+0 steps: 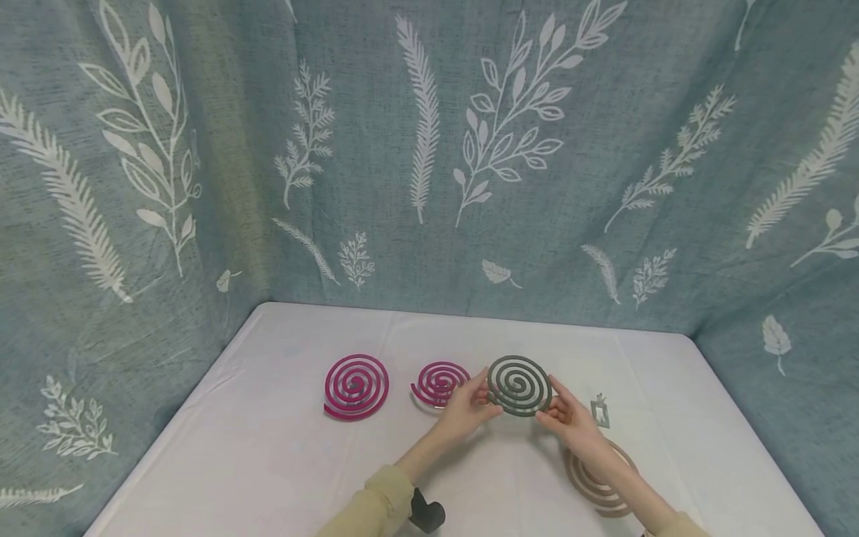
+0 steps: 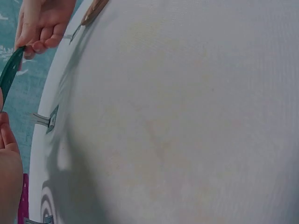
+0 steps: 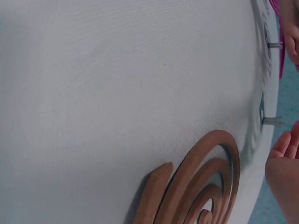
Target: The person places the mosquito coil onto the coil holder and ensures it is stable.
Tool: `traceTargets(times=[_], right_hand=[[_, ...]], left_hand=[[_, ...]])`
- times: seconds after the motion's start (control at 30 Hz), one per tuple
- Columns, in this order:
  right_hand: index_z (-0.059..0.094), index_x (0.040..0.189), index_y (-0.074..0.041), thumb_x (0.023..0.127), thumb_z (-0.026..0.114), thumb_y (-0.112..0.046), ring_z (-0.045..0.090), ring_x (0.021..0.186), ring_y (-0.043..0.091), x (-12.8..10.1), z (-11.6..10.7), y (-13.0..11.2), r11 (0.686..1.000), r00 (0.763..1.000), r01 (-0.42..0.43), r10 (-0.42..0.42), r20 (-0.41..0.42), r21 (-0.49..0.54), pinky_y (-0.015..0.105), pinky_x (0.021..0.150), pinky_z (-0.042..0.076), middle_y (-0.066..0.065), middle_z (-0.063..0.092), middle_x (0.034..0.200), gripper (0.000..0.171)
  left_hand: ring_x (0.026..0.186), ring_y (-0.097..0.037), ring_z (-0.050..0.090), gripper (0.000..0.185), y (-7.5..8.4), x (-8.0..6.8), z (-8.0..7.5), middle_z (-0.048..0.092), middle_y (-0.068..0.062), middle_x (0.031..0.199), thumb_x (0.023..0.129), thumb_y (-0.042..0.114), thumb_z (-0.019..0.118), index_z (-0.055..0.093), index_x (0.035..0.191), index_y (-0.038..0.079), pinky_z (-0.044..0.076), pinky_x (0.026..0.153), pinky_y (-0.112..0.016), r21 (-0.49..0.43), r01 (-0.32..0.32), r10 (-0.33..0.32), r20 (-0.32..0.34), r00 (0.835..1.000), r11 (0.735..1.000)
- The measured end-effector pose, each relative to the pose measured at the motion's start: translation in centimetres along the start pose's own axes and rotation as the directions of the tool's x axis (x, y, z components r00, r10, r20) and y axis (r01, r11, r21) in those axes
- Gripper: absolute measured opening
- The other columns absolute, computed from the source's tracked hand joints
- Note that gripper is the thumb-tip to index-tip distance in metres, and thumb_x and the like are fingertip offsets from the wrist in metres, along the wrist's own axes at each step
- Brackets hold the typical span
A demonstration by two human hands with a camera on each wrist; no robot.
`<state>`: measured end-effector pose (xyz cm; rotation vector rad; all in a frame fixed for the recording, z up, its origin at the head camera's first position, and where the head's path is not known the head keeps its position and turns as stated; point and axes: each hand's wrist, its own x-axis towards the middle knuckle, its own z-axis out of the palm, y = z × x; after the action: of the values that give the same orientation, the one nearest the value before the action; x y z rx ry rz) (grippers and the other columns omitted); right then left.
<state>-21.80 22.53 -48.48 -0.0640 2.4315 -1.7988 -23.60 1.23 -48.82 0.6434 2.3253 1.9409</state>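
A dark green mosquito coil is held up above the table, its spiral face turned to the head camera. At its left edge my left hand pinches the rim between thumb and fingers. My right hand grips the opposite edge the same way. In the left wrist view the green coil appears nearly edge-on, clear of the tabletop. A small metal stand stands on the table below it, hidden behind the coil in the head view. A brown coil lies flat under my right forearm, partly covered by it.
Two magenta coils stand raised to the left: one farther left, one partly behind my left hand. Another metal stand is right of my right hand. A black object shows beside my left sleeve. A patterned curtain borders the white table.
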Motion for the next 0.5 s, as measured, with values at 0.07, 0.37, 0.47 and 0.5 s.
traceTargets(times=[0.07, 0.37, 0.47, 0.5], right_hand=[[0.019, 0.142, -0.01, 0.081, 0.063, -0.007, 0.051, 0.078, 0.009, 0.2, 0.2, 0.2, 1.0, 1.0, -0.008, 0.008, -0.008, 0.016, 0.018, 0.067, 0.046, 0.008, 0.054, 0.093, 0.076], [0.021, 0.142, -0.01, 0.082, 0.061, -0.005, 0.053, 0.078, 0.007, 0.7, 1.1, 1.1, 0.996, 0.996, -0.06, 0.065, -0.066, 0.07, 0.017, 0.069, 0.047, 0.006, 0.055, 0.094, 0.072], [0.021, 0.142, -0.009, 0.082, 0.061, -0.004, 0.053, 0.077, 0.006, 0.6, 1.3, 1.4, 0.994, 0.995, -0.061, 0.068, -0.075, 0.092, 0.017, 0.07, 0.047, 0.006, 0.054, 0.093, 0.072], [0.021, 0.142, -0.009, 0.082, 0.061, -0.004, 0.052, 0.077, 0.006, 0.5, 1.3, 1.4, 0.994, 0.995, -0.062, 0.069, -0.076, 0.095, 0.017, 0.07, 0.047, 0.006, 0.054, 0.093, 0.072]], left_hand=[[0.1, -0.028, 0.054, 0.07, -0.3, 0.0, 0.2, 0.057, -0.018, 0.111, 0.079, 0.006, 0.065, 0.027, 0.136, -0.008, 0.043, 0.091, -0.036, -0.012, 0.017, -0.017, -0.015, 1.0, 1.0], [0.1, -0.034, 0.053, 0.067, -1.8, 0.0, 1.1, 0.055, -0.024, 0.109, 0.078, -0.001, 0.062, 0.026, 0.134, -0.012, 0.043, 0.09, -0.036, -0.13, 0.02, -0.029, -0.072, 0.997, 0.991], [0.1, -0.034, 0.053, 0.066, -2.1, -0.1, 1.5, 0.055, -0.023, 0.111, 0.079, 0.0, 0.062, 0.028, 0.134, -0.011, 0.044, 0.089, -0.034, -0.101, 0.018, -0.029, -0.1, 0.995, 0.995], [0.101, -0.034, 0.053, 0.065, -2.2, -0.2, 1.6, 0.054, -0.024, 0.112, 0.079, 0.0, 0.062, 0.028, 0.134, -0.01, 0.045, 0.088, -0.034, -0.102, 0.016, -0.027, -0.109, 0.994, 0.995]])
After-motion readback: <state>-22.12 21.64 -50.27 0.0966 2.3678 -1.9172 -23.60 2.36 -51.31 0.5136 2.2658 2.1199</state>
